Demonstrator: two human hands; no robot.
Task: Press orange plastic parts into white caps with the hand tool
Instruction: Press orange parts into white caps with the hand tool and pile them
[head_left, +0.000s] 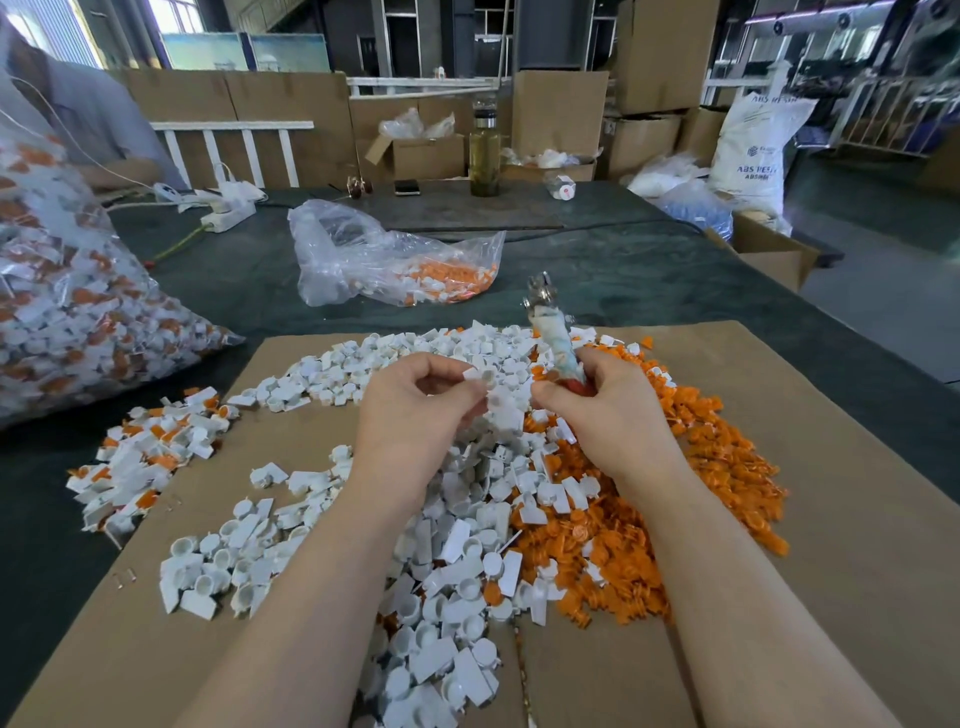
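Note:
My left hand (415, 400) pinches a white cap (480, 375) between thumb and fingertips above the piles. My right hand (597, 400) grips the hand tool (553, 338), whose wrapped handle and metal head point up and away from me. The right fingertips reach toward the cap; something small and orange shows under them, hard to tell what. A heap of loose white caps (457, 545) lies under and between my arms on the cardboard sheet (805, 405). To its right spreads a pile of orange plastic parts (701, 493).
A pile of assembled white-and-orange pieces (150, 457) lies at the left. A big clear bag of such pieces (78, 322) stands far left, a smaller open bag (384, 260) behind the cardboard. A bottle (484, 150), a phone, a power strip and cardboard boxes sit farther back. A person sits at the far left.

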